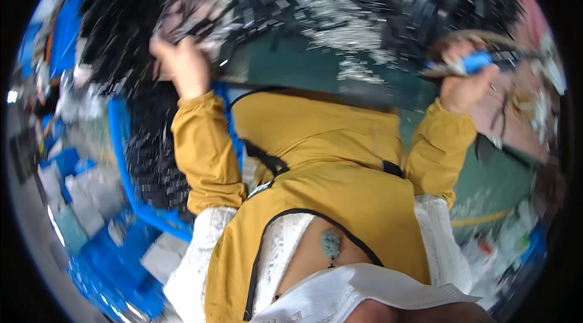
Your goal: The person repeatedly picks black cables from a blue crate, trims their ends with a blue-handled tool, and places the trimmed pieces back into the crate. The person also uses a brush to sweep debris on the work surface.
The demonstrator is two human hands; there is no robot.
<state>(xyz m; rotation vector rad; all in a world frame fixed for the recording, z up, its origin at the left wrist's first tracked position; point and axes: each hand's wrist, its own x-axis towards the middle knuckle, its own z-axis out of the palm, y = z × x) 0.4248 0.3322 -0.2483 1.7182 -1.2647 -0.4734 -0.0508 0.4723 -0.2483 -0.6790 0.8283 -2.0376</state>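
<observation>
Motion blurs much of the scene. My left hand is raised at the edge of a large heap of thin black strip-like pieces. Its fingers are smeared, and whether they hold any of the pieces does not show. My right hand, over on the right, is closed round a small tool with a bright blue part; its exact kind is too blurred to tell. Between the hands, a scatter of small silvery pieces lies among the black ones on the dark green work surface.
Left of me stands a blue-rimmed container full of black pieces. Beyond it are blue plastic and pale boxes. A pinkish sheet lies by my right hand. Clear plastic bags sit at the lower right.
</observation>
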